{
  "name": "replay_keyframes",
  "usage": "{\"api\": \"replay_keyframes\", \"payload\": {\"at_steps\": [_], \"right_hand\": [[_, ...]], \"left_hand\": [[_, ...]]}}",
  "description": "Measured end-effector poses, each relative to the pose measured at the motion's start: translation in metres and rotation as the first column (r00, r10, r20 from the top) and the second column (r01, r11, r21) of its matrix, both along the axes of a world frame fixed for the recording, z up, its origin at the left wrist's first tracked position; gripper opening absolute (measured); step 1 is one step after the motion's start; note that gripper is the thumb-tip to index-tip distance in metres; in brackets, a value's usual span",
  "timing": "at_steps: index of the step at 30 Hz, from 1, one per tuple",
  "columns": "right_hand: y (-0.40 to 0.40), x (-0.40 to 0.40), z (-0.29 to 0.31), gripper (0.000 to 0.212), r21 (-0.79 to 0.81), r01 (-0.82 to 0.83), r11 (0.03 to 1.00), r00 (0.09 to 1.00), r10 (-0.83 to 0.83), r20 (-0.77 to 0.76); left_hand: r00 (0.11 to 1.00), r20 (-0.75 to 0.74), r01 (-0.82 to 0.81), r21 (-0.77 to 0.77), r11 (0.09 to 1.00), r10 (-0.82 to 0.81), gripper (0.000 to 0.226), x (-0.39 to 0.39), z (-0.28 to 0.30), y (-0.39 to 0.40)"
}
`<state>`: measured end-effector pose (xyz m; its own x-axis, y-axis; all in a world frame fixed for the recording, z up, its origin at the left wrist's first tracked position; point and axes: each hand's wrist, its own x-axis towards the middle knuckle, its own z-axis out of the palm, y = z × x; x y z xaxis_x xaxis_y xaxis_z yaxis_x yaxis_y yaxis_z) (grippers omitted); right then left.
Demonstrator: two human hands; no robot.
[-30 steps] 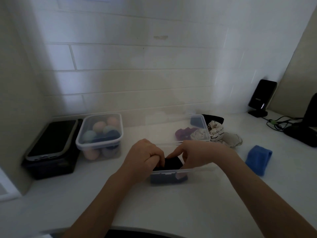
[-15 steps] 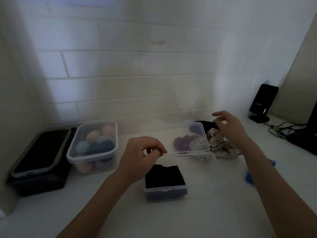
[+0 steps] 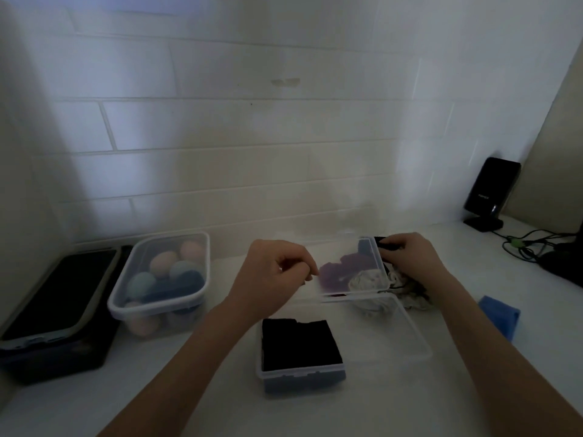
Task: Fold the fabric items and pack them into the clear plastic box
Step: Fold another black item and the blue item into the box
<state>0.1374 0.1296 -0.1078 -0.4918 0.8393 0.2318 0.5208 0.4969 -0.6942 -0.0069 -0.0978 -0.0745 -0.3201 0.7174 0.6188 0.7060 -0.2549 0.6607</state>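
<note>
The clear plastic box (image 3: 299,372) sits at centre front, with folded black fabric (image 3: 299,342) over blue fabric in its left half. Its clear lid (image 3: 377,258) stands raised behind it. My left hand (image 3: 271,275) pinches the lid's left edge. My right hand (image 3: 413,260) reaches behind the lid and is closed on a black fabric item (image 3: 386,246). Under that hand lies a crumpled white patterned fabric (image 3: 413,301). A purple fabric (image 3: 340,269) shows through the lid. A folded blue fabric (image 3: 501,316) lies on the counter to the right.
A closed clear container of coloured balls (image 3: 161,279) stands at the left, beside a phone (image 3: 60,291) lying on a dark box. A black device on a stand (image 3: 490,193) and cables (image 3: 536,244) are at the back right. A tiled wall closes the back.
Both hands left the black fabric in the box. The left rose to the lid's edge. The right reached to the pile behind the lid and closed on a black item.
</note>
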Motion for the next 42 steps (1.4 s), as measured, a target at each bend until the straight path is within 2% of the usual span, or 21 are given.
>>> {"api": "replay_keyframes", "payload": {"at_steps": [4,7,8,10,12,13,17,20,24,27,30,33,35,37,39,42], "right_hand": [[-0.005,0.000,0.023,0.024,0.297,0.124,0.947,0.991,-0.134,0.014],[-0.015,0.001,0.046,0.018,0.374,0.164,0.913,0.968,-0.077,-0.238],[-0.017,0.002,0.053,0.012,0.360,0.125,0.925,0.946,-0.001,-0.325],[-0.029,0.003,0.070,0.006,0.228,-0.090,0.970,0.872,0.187,-0.453],[-0.045,0.000,0.084,0.007,0.090,-0.308,0.947,0.773,0.304,-0.557],[-0.054,-0.003,0.089,0.007,0.073,-0.375,0.924,0.731,0.343,-0.590],[-0.088,-0.016,0.101,0.020,0.123,-0.454,0.883,0.646,0.420,-0.637],[-0.107,-0.024,0.101,0.020,0.111,-0.494,0.863,0.604,0.432,-0.670],[-0.120,-0.032,0.093,0.011,0.069,-0.500,0.863,0.611,0.408,-0.678],[-0.124,-0.038,0.089,0.010,0.092,-0.505,0.858,0.626,0.438,-0.646],[-0.119,-0.039,0.084,0.015,0.052,-0.507,0.860,0.669,0.431,-0.605],[-0.113,-0.039,0.080,0.026,-0.053,-0.478,0.877,0.707,0.348,-0.616],[-0.107,-0.039,0.081,0.039,-0.145,-0.487,0.861,0.716,0.298,-0.631],[-0.103,-0.036,0.081,0.051,-0.227,-0.497,0.838,0.765,0.299,-0.571],[-0.100,-0.035,0.079,0.041,-0.241,-0.529,0.813,0.794,0.375,-0.478],[-0.104,-0.035,0.078,0.022,-0.148,-0.559,0.816,0.781,0.457,-0.426]], "left_hand": [[0.995,-0.045,-0.089,0.012,0.996,0.090,0.027,-0.003,0.007,0.020],[0.993,-0.013,-0.116,0.072,0.991,0.117,0.025,-0.001,0.008,0.029],[0.994,0.000,-0.112,0.091,0.990,0.112,0.024,0.000,0.007,0.029],[0.996,-0.018,-0.081,0.116,0.990,0.084,0.026,0.001,0.003,0.029],[0.998,-0.047,-0.040,0.118,0.992,0.045,0.035,0.001,0.000,0.026],[0.999,-0.043,-0.025,0.113,0.993,0.030,0.042,0.000,-0.001,0.023],[0.997,0.063,0.029,0.078,0.997,-0.034,0.069,0.007,0.002,0.018],[0.964,0.202,0.153,0.109,0.982,-0.172,0.064,0.012,0.002,0.019],[0.846,0.428,0.278,0.151,0.949,-0.317,0.050,0.019,0.003,0.020],[0.807,0.507,0.253,0.168,0.953,-0.303,0.048,0.021,0.002,0.023],[0.775,0.561,0.213,0.203,0.956,-0.292,0.024,0.018,0.001,0.024],[0.744,0.594,0.224,0.210,0.952,-0.306,0.026,0.015,0.001,0.024],[0.740,0.599,0.228,0.206,0.952,-0.307,0.027,0.013,0.001,0.024],[0.760,0.582,0.200,0.214,0.956,-0.289,0.027,0.011,0.001,0.024],[0.798,0.549,0.146,0.221,0.964,-0.247,0.025,0.009,0.000,0.024],[0.832,0.518,0.098,0.216,0.972,-0.199,0.023,0.007,0.000,0.022]]}}
